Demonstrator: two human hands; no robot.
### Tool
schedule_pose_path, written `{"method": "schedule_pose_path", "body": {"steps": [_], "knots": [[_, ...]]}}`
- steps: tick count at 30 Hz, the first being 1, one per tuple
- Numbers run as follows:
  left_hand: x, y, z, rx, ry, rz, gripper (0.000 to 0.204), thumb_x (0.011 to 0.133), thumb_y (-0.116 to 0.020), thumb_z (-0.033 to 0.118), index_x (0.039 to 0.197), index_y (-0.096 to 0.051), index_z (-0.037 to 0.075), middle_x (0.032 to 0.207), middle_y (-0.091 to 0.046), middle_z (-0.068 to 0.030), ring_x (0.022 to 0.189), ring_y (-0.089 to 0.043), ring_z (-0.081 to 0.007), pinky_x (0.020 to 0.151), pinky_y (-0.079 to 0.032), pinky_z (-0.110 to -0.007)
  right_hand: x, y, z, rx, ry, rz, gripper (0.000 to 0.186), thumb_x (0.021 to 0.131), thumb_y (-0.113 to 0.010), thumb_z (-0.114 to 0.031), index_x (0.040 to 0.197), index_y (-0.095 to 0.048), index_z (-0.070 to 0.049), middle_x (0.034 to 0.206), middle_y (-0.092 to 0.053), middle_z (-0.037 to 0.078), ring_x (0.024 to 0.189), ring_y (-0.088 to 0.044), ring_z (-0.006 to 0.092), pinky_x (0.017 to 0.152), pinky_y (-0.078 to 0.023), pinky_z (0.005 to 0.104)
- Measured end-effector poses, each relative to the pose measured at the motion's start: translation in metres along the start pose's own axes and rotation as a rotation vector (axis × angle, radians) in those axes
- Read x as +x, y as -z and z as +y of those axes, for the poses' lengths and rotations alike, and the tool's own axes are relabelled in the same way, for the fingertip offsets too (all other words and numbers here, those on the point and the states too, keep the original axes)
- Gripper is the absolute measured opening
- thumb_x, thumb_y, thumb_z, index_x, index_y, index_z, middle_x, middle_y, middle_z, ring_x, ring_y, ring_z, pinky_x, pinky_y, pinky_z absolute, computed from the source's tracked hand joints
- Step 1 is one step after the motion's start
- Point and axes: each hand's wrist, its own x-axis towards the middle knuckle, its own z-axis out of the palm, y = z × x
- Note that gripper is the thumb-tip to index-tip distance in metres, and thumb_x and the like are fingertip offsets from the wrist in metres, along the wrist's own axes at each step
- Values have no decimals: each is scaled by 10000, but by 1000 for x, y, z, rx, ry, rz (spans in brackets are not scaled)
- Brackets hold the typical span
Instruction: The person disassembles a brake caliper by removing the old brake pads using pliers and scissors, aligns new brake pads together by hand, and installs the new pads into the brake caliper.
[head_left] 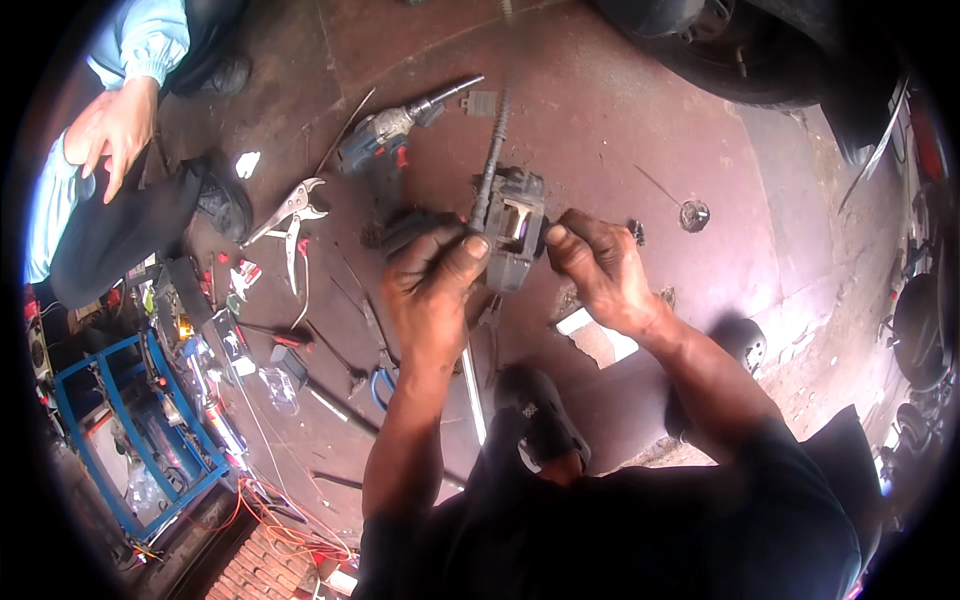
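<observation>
A dark, dirty brake caliper [514, 273] hangs in front of me, with a bright opening in its middle. From its upper left a ribbed black brake hose [497, 135] runs up and away. My left hand [432, 290] is wrapped round the caliper's left side, thumb across its edge. At the opposite side my right hand [607, 268] is closed in a pinch, fingertips right by the caliper's edge. Whatever sits between those fingertips is too small and dark to make out.
Beyond my left hand lie locking pliers [291, 215] and a power tool [385, 130]. Another person's hand [128, 130] rests at the upper left. A blue metal frame [150, 440] stands at lower left among tools and wires. A wheel [740, 60] is at the far right.
</observation>
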Motion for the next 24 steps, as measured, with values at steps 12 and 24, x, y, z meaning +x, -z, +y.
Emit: {"method": "schedule_pose_path", "body": {"steps": [12,24], "knots": [[15,-4,14,-109,-15,-50,171,811,-717,153,850,-683,-10,674,-606,-13,535,-466,-48,455,-315,-197,6,4,-18,15,-10,12,387,950,-521,-366,793,-584,-18,627,-480,33,509,-487,167,493,-431,302],[17,17,1,-86,50,-139,156,800,-716,127,821,-660,-17,643,-577,-15,510,-446,-53,449,-309,-199,9,-3,0,445,-288,154,552,935,-410,-590,904,-565,-61,821,-584,80,721,-579,196,647,-494,336]]}}
